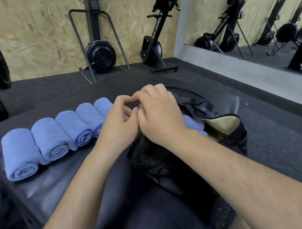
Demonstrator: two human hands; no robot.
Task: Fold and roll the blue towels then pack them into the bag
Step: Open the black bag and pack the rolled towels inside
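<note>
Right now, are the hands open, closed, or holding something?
Left hand: fingers curled above the black fabric bag; grip cannot be told.
Right hand: fingers curled, touching the other; grip cannot be told.

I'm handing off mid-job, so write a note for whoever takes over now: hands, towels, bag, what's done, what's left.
Left hand and right hand: together over the bag's mouth, fingers curled; what they pinch, if anything, is hidden.
Bag: black, open, right of the towel row.
Rolled towels: five in a row on the black mat.
One more blue towel shows inside the bag.
Done: five rolled, one packed.
Left: pack the five.
</note>
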